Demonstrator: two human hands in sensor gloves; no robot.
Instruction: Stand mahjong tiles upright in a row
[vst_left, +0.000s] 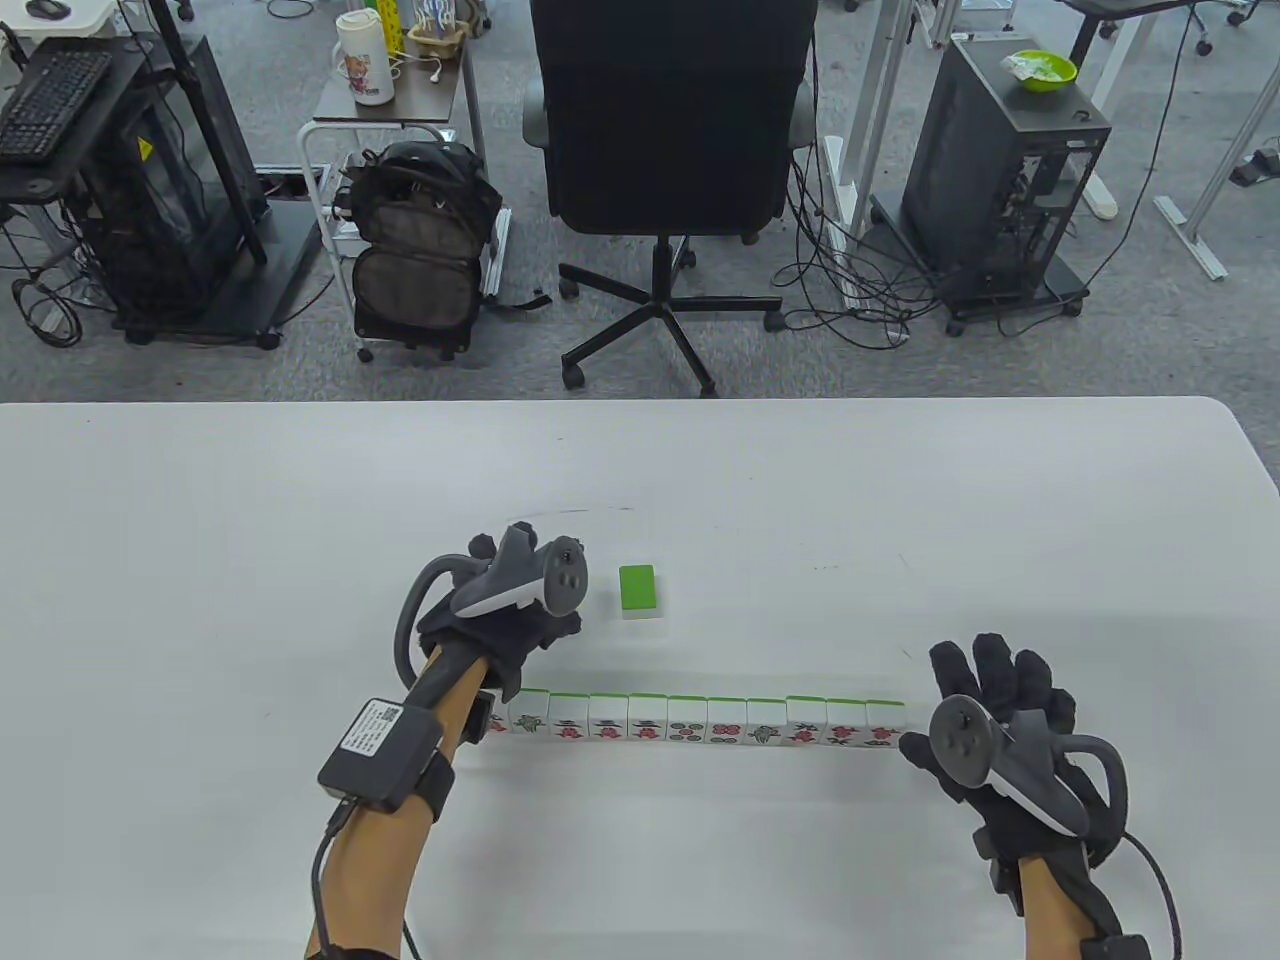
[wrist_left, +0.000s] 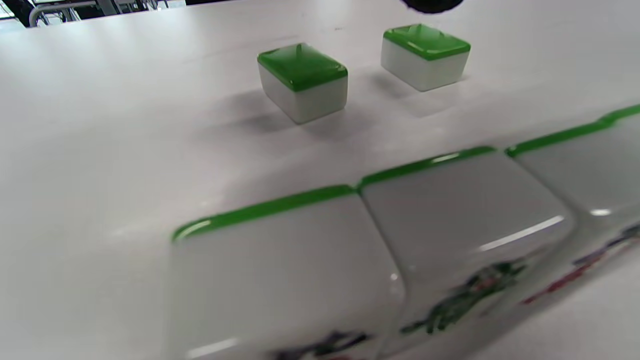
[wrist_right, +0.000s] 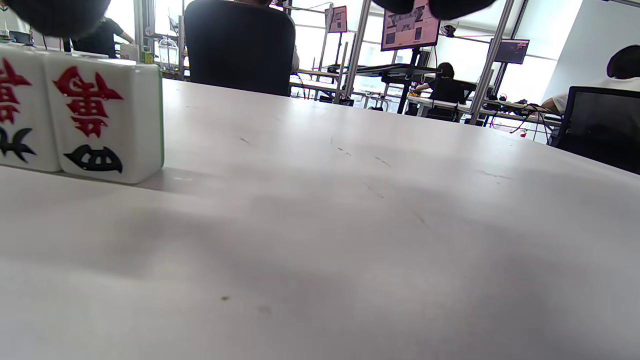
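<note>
A row of several mahjong tiles stands upright near the table's front edge, faces toward me; it also shows close up in the left wrist view. One green-backed tile lies face down behind the row. The left wrist view shows two such flat tiles; one is hidden under my hand in the table view. My left hand hovers behind the row's left end and holds nothing. My right hand is spread open and empty just right of the row's last tile.
The white table has bare surface to the left, right and behind the tiles. A black office chair stands beyond the far edge.
</note>
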